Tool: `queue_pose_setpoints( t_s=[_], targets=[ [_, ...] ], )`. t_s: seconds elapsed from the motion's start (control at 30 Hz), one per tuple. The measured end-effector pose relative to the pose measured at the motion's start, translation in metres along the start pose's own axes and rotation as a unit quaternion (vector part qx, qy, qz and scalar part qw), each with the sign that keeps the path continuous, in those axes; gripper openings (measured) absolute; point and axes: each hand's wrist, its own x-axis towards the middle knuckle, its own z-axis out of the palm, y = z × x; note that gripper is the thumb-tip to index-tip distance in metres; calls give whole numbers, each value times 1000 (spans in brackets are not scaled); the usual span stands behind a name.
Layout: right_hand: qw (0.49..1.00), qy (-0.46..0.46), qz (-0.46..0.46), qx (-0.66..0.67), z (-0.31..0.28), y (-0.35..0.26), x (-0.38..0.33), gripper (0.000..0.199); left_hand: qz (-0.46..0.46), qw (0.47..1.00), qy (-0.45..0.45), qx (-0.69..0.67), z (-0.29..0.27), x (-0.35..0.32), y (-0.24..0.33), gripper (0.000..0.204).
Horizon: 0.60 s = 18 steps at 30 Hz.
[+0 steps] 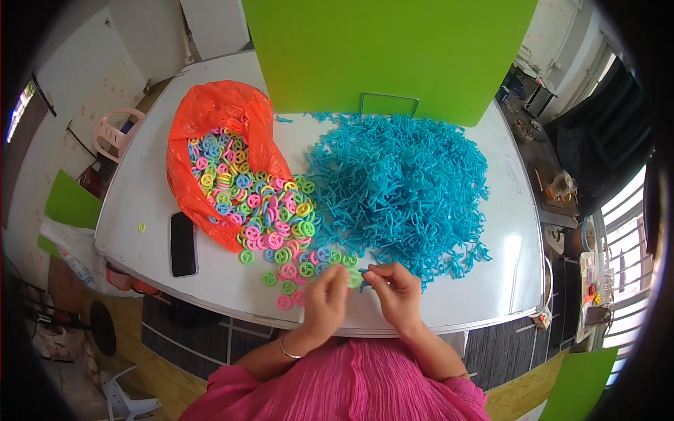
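At the front edge of the white table (pixel 484 291), my two hands work close together. My left hand (pixel 327 302), slightly blurred, is closed on a light green plastic wheel (pixel 353 278). Thumb and fingers of my right hand (pixel 399 293) pinch a small blue plastic piece (pixel 364 279) against or beside that wheel; whether the two are joined I cannot tell. Behind my right hand rises a large heap of blue plastic pieces (pixel 400 189). Loose pink, green, blue and yellow wheels (pixel 284 224) spread beyond my left hand, spilling from a red plastic bag (pixel 186 186).
A black phone (pixel 183 245) lies left of the bag. One small yellow-green piece (pixel 142 227) is near the table's left edge. A bright green panel (pixel 393 52) stands along the back, with a thin metal wire frame (pixel 390 104) before it.
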Motion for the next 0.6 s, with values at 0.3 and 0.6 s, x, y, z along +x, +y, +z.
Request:
queue_pose_setpoints(
  t_s=[0.3, 0.6],
  targets=[
    [987, -120, -109, -19, -11, -11, 3, 9, -213, 939, -38, -268, -4, 7, 19, 29],
    [990, -80, -115, 5, -7, -4, 3, 10, -236, 930, -56, -277, 1, -1, 21, 26]
  ],
)
